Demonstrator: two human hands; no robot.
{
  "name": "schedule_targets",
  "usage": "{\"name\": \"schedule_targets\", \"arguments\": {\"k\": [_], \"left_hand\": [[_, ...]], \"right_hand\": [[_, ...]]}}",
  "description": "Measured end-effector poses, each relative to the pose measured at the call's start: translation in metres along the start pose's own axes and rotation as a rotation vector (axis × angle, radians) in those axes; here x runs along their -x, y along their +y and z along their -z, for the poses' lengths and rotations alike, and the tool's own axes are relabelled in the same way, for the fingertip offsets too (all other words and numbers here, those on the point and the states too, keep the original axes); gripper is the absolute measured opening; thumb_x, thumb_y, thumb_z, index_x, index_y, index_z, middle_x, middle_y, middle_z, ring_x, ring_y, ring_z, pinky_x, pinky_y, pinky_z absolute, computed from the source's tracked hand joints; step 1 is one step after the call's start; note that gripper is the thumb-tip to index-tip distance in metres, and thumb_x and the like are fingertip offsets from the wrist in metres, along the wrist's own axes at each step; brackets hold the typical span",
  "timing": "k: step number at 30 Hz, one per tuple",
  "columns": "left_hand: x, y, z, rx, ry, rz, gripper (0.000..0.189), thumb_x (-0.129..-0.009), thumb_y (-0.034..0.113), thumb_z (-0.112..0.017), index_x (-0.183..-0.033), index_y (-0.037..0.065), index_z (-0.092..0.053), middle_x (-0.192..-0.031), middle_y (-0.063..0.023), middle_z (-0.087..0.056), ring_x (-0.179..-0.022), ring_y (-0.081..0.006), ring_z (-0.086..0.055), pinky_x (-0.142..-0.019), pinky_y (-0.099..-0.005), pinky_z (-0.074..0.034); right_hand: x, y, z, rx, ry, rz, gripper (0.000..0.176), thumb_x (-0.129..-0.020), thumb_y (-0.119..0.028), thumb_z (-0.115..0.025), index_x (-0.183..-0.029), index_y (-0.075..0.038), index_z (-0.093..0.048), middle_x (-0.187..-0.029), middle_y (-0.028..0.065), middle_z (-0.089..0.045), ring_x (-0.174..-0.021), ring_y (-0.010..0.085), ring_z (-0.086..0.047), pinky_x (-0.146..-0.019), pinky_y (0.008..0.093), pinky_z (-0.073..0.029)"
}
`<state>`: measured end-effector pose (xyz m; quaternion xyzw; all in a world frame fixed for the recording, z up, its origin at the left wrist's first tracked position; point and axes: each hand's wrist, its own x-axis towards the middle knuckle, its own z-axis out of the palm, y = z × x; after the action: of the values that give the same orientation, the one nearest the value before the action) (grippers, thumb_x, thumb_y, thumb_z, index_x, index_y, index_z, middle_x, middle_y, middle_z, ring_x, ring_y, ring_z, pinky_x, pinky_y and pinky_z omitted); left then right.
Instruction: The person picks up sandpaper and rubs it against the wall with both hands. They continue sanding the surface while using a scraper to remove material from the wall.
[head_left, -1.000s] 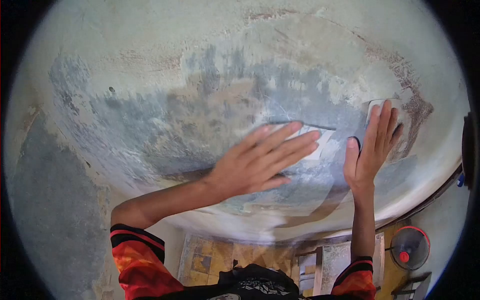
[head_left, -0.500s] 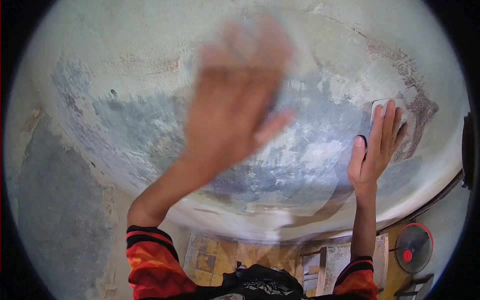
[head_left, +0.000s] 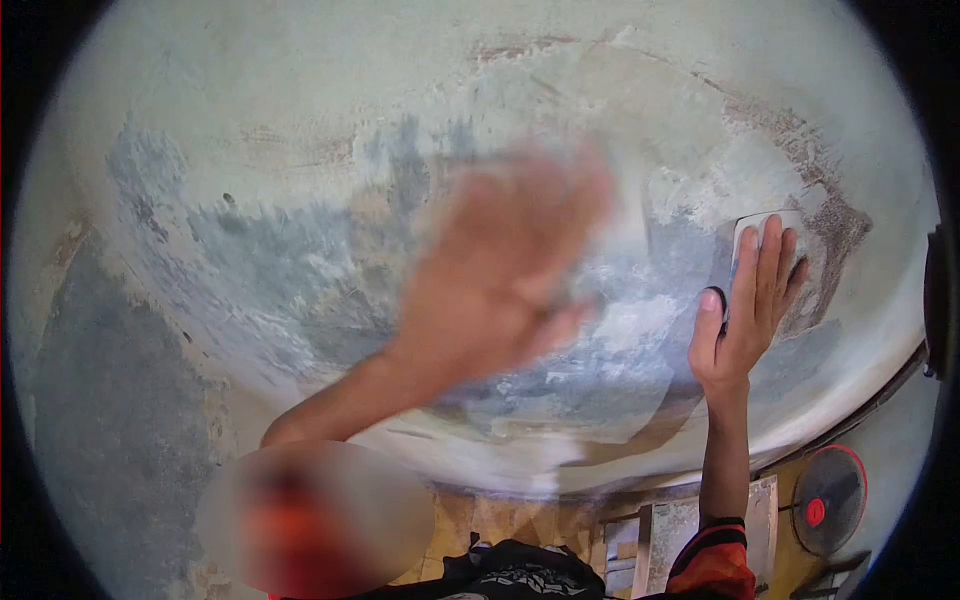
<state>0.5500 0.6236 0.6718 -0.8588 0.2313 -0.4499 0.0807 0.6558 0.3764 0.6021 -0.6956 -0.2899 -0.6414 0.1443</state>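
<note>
In front of me, the wall [head_left: 480, 400] has pale green paint and rough grey and whitish patches. My left hand [head_left: 500, 260] is smeared by motion near the middle of the wall. A blurred pale flat shape [head_left: 628, 225] shows beside its fingertips; I cannot make out what it is or whether the hand holds it. My right hand [head_left: 750, 300] is on the right, its fingers over a flat white piece with rounded corners and a dark edge [head_left: 752, 222]. The thumb is at that piece's left side, and the hand covers most of it.
A fan with a red rim [head_left: 832, 500] stands at lower right, next to a worn wooden piece of furniture [head_left: 705, 525]. Yellowish floor tiles [head_left: 500, 515] show below. A dark object [head_left: 935, 300] is at the right edge. A brown scraped patch [head_left: 838, 235] lies beside my right hand.
My left hand has moved down and slightly right across the wall. The right hand has shifted slightly down and left in view with the flat white piece.
</note>
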Motion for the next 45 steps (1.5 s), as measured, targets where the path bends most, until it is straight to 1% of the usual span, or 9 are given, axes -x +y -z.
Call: {"name": "schedule_targets", "arguments": {"k": [6, 12, 16, 19, 23, 29, 37, 40, 45], "left_hand": [[0.039, 0.023, -0.055, 0.193, -0.207, -0.270, 0.077, -0.090, 0.045, -0.062, -0.153, 0.012, -0.033, -0.158, -0.0094, -0.033, -0.146, -0.0310, -0.027, -0.117, -0.0512, -0.020], [-0.010, -0.016, 0.012, 0.074, -0.113, 0.120, 0.070, -0.084, 0.033, -0.071, -0.145, 0.010, -0.046, -0.145, -0.0141, -0.048, -0.140, -0.0323, -0.038, -0.115, -0.0528, -0.024], [0.050, 0.037, -0.072, 0.048, -0.035, -0.383, 0.060, -0.089, 0.041, -0.062, -0.137, 0.007, -0.054, -0.133, -0.0173, -0.058, -0.131, -0.0296, -0.049, -0.113, -0.0499, -0.027], [0.032, 0.006, -0.033, 0.125, -0.214, -0.165, 0.064, -0.089, 0.044, -0.062, -0.141, 0.008, -0.051, -0.144, -0.0155, -0.051, -0.138, -0.0324, -0.041, -0.116, -0.0521, -0.022], [-0.002, -0.068, 0.035, -0.199, 0.299, 0.053, 0.076, -0.087, 0.050, -0.063, -0.148, 0.008, -0.042, -0.159, -0.0132, -0.031, -0.147, -0.0432, -0.018, -0.118, -0.0573, -0.008], [0.109, 0.061, -0.083, 0.219, -0.332, -0.101, 0.073, -0.090, 0.049, -0.058, -0.151, 0.015, -0.038, -0.158, -0.0055, -0.033, -0.146, -0.0348, -0.026, -0.116, -0.0549, -0.018], [0.168, -0.033, -0.042, -0.092, 0.257, 0.490, 0.075, -0.095, 0.049, -0.053, -0.153, 0.009, -0.031, -0.162, -0.0184, -0.019, -0.151, -0.0373, -0.008, -0.118, -0.0562, -0.002], [0.120, -0.018, -0.037, -0.008, 0.337, 0.511, 0.075, -0.098, 0.048, -0.047, -0.155, 0.005, -0.025, -0.162, -0.0187, -0.016, -0.151, -0.0364, -0.006, -0.119, -0.0523, -0.001], [0.119, 0.070, -0.086, 0.023, -0.053, 0.288, 0.067, -0.101, 0.052, -0.034, -0.155, 0.011, -0.028, -0.163, -0.0125, -0.018, -0.151, -0.0368, -0.005, -0.119, -0.0546, 0.002]], "right_hand": [[0.001, 0.000, 0.001, -0.005, -0.015, -0.021, 0.053, -0.096, -0.027, -0.043, -0.140, 0.000, -0.050, -0.150, 0.0233, -0.041, -0.145, 0.0405, -0.028, -0.118, 0.0575, -0.005], [0.001, 0.000, 0.000, -0.016, -0.015, -0.029, 0.052, -0.096, -0.026, -0.043, -0.141, 0.000, -0.050, -0.150, 0.0229, -0.042, -0.145, 0.0410, -0.028, -0.118, 0.0574, -0.003], [0.005, 0.000, 0.004, -0.017, -0.064, -0.044, 0.052, -0.095, -0.024, -0.043, -0.140, 0.000, -0.051, -0.150, 0.0222, -0.041, -0.146, 0.0403, -0.026, -0.118, 0.0568, -0.002], [0.000, 0.004, 0.002, 0.013, -0.079, -0.053, 0.051, -0.094, -0.023, -0.043, -0.139, 0.000, -0.052, -0.150, 0.0217, -0.041, -0.147, 0.0399, -0.024, -0.118, 0.0563, -0.001], [0.002, -0.001, 0.002, 0.013, -0.063, -0.058, 0.053, -0.095, -0.024, -0.042, -0.142, -0.001, -0.048, -0.153, 0.0213, -0.038, -0.147, 0.0398, -0.022, -0.117, 0.0589, -0.001], [-0.023, -0.038, -0.004, -0.105, -0.025, -0.185, 0.065, -0.099, -0.042, -0.041, -0.154, -0.009, -0.029, -0.161, 0.0181, -0.020, -0.149, 0.0375, -0.017, -0.109, 0.0730, 0.002], [0.103, -0.032, 0.015, -0.028, -0.490, -0.020, 0.069, -0.096, -0.043, -0.048, -0.155, -0.012, -0.028, -0.162, 0.0156, -0.021, -0.150, 0.0363, -0.013, -0.109, 0.0727, 0.007], [0.038, -0.025, 0.015, -0.153, -0.179, -0.260, 0.069, -0.095, -0.041, -0.051, -0.154, -0.011, -0.030, -0.161, 0.0167, -0.022, -0.149, 0.0369, -0.016, -0.109, 0.0733, 0.006], [0.068, -0.072, 0.006, -0.141, -0.473, 0.008, 0.070, -0.096, -0.043, -0.046, -0.155, -0.010, -0.026, -0.162, 0.0164, -0.018, -0.150, 0.0380, -0.014, -0.109, 0.0737, 0.008]]}}
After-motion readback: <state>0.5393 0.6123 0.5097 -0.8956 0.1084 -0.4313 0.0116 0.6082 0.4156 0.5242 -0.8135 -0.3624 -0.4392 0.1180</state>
